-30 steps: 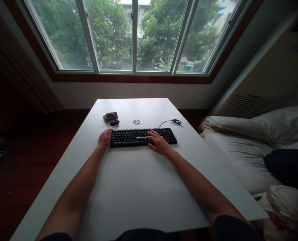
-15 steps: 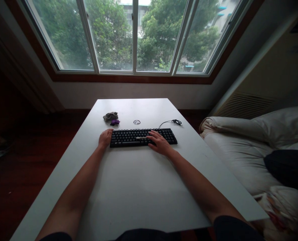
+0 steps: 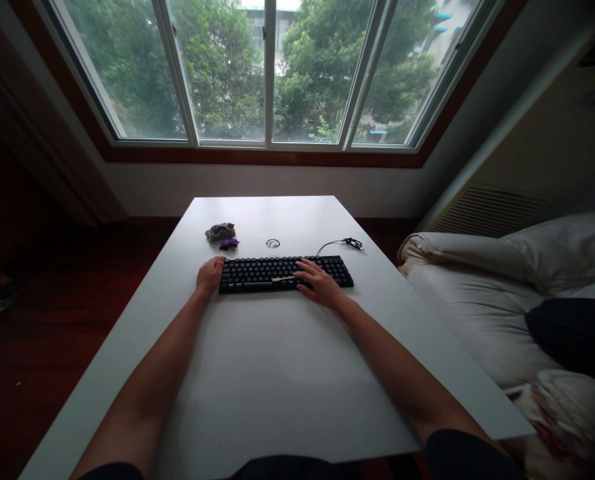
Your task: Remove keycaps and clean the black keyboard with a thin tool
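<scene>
"At the left end of the black keyboard [image 3: 250,274], I see the left hand [image 3: 210,275] curled round the casing. The right hand [image 3: 319,283] lies over the keys toward the other end, a thin white stick [image 3: 283,279] apparently pinched in its fingers. The keyboard lies flat on the white table [image 3: 257,373]. What worries you?"

"Mostly the stick. From my screen I can't tell how hard it bears on the keys; too much push could bend it or snag it between two caps."

"And the keyboard itself?"

"It could slide if the left hand slackened, since the table looks smooth. Its far edge might then nudge the dark ring [image 3: 273,244] behind it, or the purple item [image 3: 230,244] behind its left end, just beside the grey crumpled cloth [image 3: 220,231]. The bundled cable [image 3: 352,244] behind the right end could drag, too."

"How does the room read to you?"

"Dim, lit by the window [image 3: 269,87] well beyond the keyboard. I make out a pale sofa [image 3: 467,293] off to its right, reddish floor [image 3: 82,313] to its left."
</scene>
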Demonstrator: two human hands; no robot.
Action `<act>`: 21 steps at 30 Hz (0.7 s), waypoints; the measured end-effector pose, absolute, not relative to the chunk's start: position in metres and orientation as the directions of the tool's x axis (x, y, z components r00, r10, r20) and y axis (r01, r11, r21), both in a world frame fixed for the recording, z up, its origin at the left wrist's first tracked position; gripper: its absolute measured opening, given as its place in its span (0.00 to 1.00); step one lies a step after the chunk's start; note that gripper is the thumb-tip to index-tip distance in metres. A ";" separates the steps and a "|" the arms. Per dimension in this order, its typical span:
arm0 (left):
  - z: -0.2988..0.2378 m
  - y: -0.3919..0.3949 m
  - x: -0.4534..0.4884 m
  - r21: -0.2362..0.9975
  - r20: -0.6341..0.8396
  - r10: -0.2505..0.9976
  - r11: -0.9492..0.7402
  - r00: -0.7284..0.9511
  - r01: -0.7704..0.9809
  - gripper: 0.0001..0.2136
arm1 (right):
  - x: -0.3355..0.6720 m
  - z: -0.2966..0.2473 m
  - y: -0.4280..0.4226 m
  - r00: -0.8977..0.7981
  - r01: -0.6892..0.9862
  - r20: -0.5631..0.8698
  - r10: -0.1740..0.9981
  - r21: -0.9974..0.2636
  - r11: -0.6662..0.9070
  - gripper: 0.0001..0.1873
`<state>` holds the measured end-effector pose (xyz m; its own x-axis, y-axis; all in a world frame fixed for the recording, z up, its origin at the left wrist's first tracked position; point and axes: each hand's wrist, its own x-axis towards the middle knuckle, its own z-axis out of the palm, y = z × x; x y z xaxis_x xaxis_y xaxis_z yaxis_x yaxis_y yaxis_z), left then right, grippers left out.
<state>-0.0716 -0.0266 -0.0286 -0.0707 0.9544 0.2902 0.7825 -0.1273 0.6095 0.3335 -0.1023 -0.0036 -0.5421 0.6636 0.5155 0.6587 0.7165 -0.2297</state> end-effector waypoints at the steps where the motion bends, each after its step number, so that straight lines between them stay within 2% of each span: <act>1: -0.029 -0.026 -0.072 0.610 0.290 0.955 -0.128 -0.069 0.782 0.23 | 0.336 -0.005 -0.101 -0.534 0.667 0.522 0.665 -0.223 0.711 0.20; 8: -0.029 -0.026 -0.073 0.614 0.275 0.959 -0.123 -0.065 0.780 0.23 | 0.336 -0.015 -0.095 -0.442 0.732 0.570 0.693 -0.217 0.646 0.23; 13: -0.028 -0.027 -0.072 0.613 0.272 0.960 -0.118 -0.068 0.782 0.23 | 0.338 -0.014 -0.095 -0.361 0.759 0.601 0.713 -0.255 0.599 0.18; 21: -0.027 -0.028 -0.071 0.614 0.273 0.959 -0.119 -0.069 0.780 0.23 | 0.327 -0.007 -0.100 -0.503 0.687 0.567 0.653 -0.196 0.700 0.19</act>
